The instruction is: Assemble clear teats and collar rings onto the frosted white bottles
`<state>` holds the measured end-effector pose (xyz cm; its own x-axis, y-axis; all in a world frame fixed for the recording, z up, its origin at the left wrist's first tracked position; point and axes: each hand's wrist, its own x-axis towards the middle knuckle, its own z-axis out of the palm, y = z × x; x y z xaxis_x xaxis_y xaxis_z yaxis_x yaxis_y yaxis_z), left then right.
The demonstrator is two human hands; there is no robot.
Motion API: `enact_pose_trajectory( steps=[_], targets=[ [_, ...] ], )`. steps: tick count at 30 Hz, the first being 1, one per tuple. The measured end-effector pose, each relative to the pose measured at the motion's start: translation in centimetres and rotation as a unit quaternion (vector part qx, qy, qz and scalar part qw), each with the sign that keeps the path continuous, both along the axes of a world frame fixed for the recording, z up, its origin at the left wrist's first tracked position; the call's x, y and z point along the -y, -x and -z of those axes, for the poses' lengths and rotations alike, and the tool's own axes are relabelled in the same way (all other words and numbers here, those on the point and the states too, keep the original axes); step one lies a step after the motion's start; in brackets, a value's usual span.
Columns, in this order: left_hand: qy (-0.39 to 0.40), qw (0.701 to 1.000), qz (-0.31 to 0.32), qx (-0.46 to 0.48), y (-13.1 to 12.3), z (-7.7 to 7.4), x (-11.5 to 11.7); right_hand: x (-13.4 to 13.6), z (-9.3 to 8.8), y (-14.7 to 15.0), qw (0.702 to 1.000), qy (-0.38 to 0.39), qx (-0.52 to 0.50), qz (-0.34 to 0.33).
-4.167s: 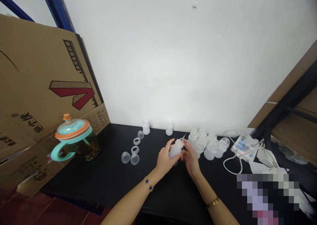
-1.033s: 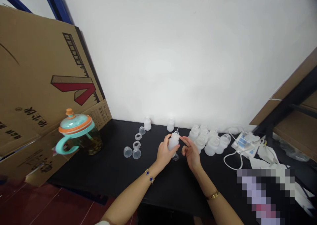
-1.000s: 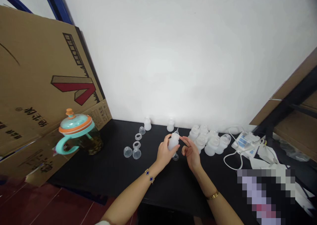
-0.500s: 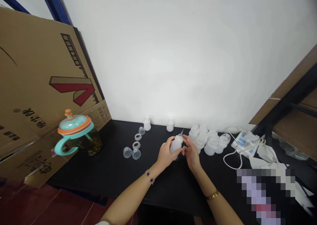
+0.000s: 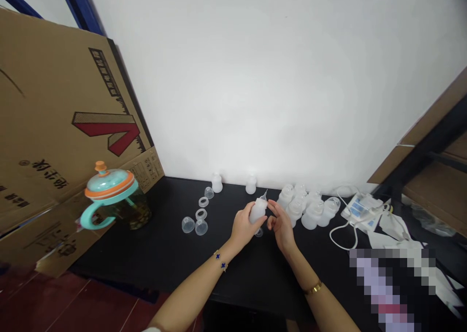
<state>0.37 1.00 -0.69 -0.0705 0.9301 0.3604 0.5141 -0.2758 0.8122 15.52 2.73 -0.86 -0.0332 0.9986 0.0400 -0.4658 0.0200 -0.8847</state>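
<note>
My left hand is closed around a small white baby bottle, tilted, with a clear pointed nipple sticking up from its top. Just right of the bottle's neck is my right hand, fingers apart and fingertips at or very near the collar; whether they touch it is unclear. Below the held bottle a clear dome cap shows partly, the rest behind my left hand. Left of my hands lie clear caps and white collar rings. Two white bottles without caps, one a bottle, stand by the wall.
Several capped bottles stand grouped right of my hands on the black table. Further right are a white cable and crumpled packaging. A teapot-like jug stands left, against a large cardboard box.
The held bottle has shifted slightly left, and the right fingers have spread a little away from its nipple. More of the cap beneath shows.
</note>
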Motion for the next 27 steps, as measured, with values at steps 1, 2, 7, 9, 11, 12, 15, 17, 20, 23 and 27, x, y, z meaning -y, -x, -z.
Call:
enact_pose_trajectory(
  steps=[1, 2, 7, 9, 11, 12, 15, 17, 20, 23, 27],
  targets=[
    [-0.002, 1.0, 0.001, 0.003, 0.05, 0.0, -0.06, -0.02, 0.04, 0.01, 1.0, 0.002, 0.0, 0.002],
    [-0.003, 1.0, 0.001, 0.004, 0.1, 0.02, -0.12, -0.04, 0.1, 0.02, 1.0, 0.003, 0.0, 0.003],
    [0.002, 1.0, -0.018, 0.003, 0.33, 0.2, -0.37, -0.08, 0.38, -0.02, 1.0, -0.004, -0.002, -0.003],
    [0.0, 1.0, -0.014, 0.007, 0.45, 0.22, -0.42, -0.04, 0.42, -0.01, 1.0, -0.005, -0.001, -0.005],
    [-0.001, 1.0, -0.019, 0.012, 0.55, 0.17, -0.41, -0.01, 0.43, 0.05, 1.0, -0.008, -0.004, -0.004],
    [-0.002, 1.0, -0.022, 0.016, 0.58, 0.12, -0.38, 0.0, 0.44, 0.08, 1.0, -0.009, -0.004, -0.003],
    [-0.009, 0.999, 0.002, 0.04, 0.52, -0.01, -0.21, -0.03, 0.46, 0.18, 1.0, -0.005, -0.004, 0.004],
    [-0.009, 0.997, 0.051, 0.063, 0.37, -0.03, -0.06, -0.07, 0.45, 0.22, 1.0, -0.002, -0.008, 0.003],
    [0.002, 0.989, 0.111, 0.093, 0.07, -0.04, 0.16, -0.11, 0.38, 0.26, 1.0, 0.004, -0.014, -0.018],
    [0.019, 0.983, 0.137, 0.121, -0.08, -0.2, 0.29, -0.1, 0.27, 0.3, 0.999, 0.001, -0.018, -0.046],
    [0.028, 0.974, 0.164, 0.155, -0.04, -0.45, 0.21, 0.02, 0.03, 0.4, 0.997, 0.006, -0.02, -0.072]
  ],
)
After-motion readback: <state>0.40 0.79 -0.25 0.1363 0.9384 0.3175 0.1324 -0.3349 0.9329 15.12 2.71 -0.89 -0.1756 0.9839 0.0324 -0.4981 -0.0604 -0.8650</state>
